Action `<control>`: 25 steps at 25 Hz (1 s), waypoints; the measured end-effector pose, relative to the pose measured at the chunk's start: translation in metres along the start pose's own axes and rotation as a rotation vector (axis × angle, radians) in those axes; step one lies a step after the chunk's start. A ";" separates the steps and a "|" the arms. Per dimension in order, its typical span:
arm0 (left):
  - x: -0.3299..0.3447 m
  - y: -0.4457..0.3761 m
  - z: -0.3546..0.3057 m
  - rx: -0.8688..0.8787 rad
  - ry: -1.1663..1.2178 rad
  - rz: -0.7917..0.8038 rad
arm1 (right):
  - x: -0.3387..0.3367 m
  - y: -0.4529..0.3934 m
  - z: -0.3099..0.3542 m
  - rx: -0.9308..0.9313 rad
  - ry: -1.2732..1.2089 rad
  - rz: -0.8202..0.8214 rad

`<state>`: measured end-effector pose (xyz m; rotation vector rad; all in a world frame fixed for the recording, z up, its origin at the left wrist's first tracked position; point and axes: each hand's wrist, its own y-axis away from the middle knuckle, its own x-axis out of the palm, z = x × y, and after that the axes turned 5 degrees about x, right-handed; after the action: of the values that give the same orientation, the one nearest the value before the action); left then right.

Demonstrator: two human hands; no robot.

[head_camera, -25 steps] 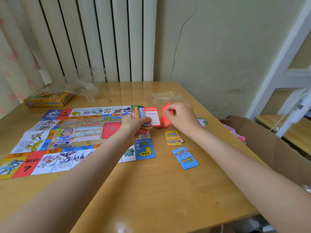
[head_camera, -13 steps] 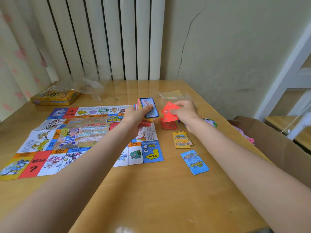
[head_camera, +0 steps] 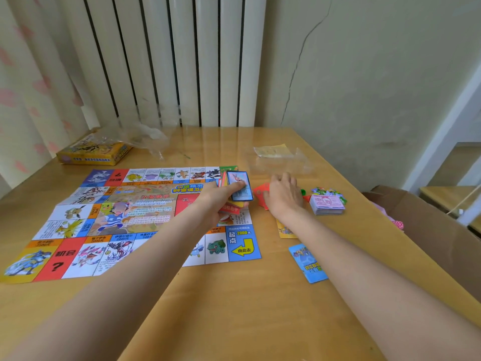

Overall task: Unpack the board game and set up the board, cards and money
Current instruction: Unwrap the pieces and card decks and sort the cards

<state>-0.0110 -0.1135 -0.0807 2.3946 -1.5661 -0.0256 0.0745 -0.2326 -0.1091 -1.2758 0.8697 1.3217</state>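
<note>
Card stack (head_camera: 235, 190) — held fanned in my left hand (head_camera: 218, 201), thumb pinching a blue-bordered card on top, above the board's near right corner. Red cards (head_camera: 260, 195) — on the counter (head_camera: 234, 308) just right of the board (head_camera: 130, 217), under my right hand (head_camera: 283, 194); its grip is curled over them, though I cannot tell whether it pinches one. Yellow card (head_camera: 285, 231), blue card (head_camera: 308, 264), money stack (head_camera: 326, 204) — nearby, sorted. Advice: lay each card squarely on its matching colour pile, one at a time. Game box (head_camera: 95, 152) far left.
</note>
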 end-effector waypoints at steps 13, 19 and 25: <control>0.008 0.022 -0.002 -0.130 0.171 0.353 | -0.064 0.022 -0.030 -0.015 -1.017 0.448; 0.015 0.033 0.006 -0.117 -0.059 0.276 | -0.085 0.039 -0.059 -0.005 -0.804 0.610; 0.015 0.044 0.016 -0.122 -0.040 0.276 | -0.079 0.063 -0.082 -0.076 -0.436 0.828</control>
<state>-0.0473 -0.1471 -0.0833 2.0804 -1.8436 -0.1101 0.0203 -0.3386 -0.0556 -0.6191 1.0757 2.1926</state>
